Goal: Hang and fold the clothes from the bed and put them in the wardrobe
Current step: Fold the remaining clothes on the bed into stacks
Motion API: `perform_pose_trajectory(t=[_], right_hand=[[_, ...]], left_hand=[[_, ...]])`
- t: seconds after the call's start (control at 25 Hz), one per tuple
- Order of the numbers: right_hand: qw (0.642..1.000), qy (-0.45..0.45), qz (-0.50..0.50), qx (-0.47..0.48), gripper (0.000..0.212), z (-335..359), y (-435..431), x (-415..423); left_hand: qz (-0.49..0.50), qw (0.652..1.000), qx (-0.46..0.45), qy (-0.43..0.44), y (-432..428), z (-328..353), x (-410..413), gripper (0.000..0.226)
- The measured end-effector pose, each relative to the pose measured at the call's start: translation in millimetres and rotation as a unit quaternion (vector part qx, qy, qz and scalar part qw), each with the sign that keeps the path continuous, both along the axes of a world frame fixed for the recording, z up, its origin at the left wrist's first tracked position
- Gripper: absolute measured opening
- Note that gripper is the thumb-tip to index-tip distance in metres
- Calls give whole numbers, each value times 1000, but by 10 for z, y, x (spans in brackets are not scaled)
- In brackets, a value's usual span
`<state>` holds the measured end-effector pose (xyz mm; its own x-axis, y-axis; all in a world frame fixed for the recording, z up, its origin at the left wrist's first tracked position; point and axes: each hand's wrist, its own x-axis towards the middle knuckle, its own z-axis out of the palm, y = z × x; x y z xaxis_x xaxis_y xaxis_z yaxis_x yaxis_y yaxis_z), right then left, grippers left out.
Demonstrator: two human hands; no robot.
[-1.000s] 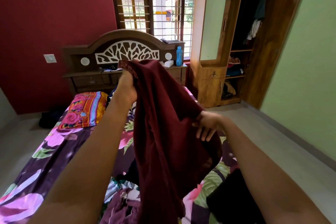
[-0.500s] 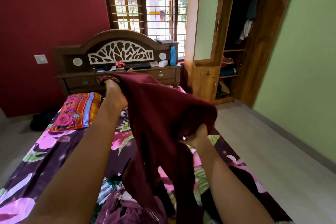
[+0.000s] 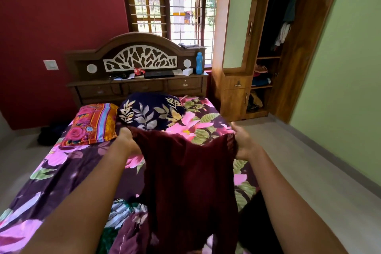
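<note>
Left grip (image 3: 128, 140) and right grip (image 3: 245, 144) hold garment (image 3: 189, 181) between.

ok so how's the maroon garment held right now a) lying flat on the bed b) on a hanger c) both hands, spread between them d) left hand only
c: the left hand and right hand each grip an upper corner of the maroon garment, spread between them.

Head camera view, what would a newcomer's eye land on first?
A dark maroon cloth garment, held spread at centre by the left hand and right hand, hangs over the purple floral bedsheet. Behind it on the right, the open wooden wardrobe shows hanging clothes.
</note>
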<state>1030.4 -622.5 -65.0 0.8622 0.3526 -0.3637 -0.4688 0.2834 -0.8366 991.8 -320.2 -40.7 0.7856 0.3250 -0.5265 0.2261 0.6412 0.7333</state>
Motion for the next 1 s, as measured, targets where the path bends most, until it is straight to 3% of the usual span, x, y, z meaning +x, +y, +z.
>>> perform_pose_trajectory(t=[0.04,0.08,0.16,0.2,0.28,0.36,0.44,0.52,0.56,0.6,0.68,0.72,0.76,0.8,0.84,0.88,0.92,0.96,1.0], right_hand=[[999,-34,-13,31,56,53,-11,-11],[992,-76,-49,84,42,122,-39,5],[971,-145,-97,162,24,243,-111,49],[974,-150,-92,140,26,291,-133,72],[993,-112,-29,-5,30,324,-139,123],[992,-86,-28,-84,26,370,-174,153],[991,-104,-84,-7,28,425,-265,201],[981,-147,-97,85,30,431,-405,247],[983,-155,-74,65,29,436,-456,260],[987,-153,-40,-25,28,462,-472,267],[950,-132,23,-282,26,515,-477,255],[928,-113,13,-356,26,530,-510,262],[927,-114,-11,-357,24,545,-547,262],[953,-122,-44,-276,23,539,-598,297],[979,-114,-93,-142,22,526,-658,331],[985,-101,-138,-13,21,508,-706,353],[981,-93,-162,57,21,483,-742,376],[982,-88,-164,34,21,466,-757,391],[983,-86,-151,-57,18,451,-742,380]], left_hand=[[-22,1000,12,9,-76,38,-87,46],[21,1000,-1,19,-142,94,-142,49],[21,988,-135,-64,-148,162,-90,30],[56,986,-114,-112,-134,208,-44,38],[63,990,-66,-110,-41,153,9,55],[-34,992,23,-118,-59,135,20,56],[-72,981,110,-145,-95,156,91,17],[-59,971,190,-132,-91,226,189,11],[-61,961,249,-104,-80,263,239,16],[-53,949,306,-57,-83,295,254,22],[-48,897,437,49,6,259,325,32],[-72,880,463,78,10,231,311,34],[-84,894,435,67,14,231,290,33],[-95,929,357,26,-20,284,245,30],[-92,959,265,-25,-11,320,221,30],[-92,975,187,-82,36,339,221,34],[-99,974,160,-127,64,352,224,32],[-117,967,181,-133,67,346,231,23],[-147,958,223,-103,84,286,250,11]])
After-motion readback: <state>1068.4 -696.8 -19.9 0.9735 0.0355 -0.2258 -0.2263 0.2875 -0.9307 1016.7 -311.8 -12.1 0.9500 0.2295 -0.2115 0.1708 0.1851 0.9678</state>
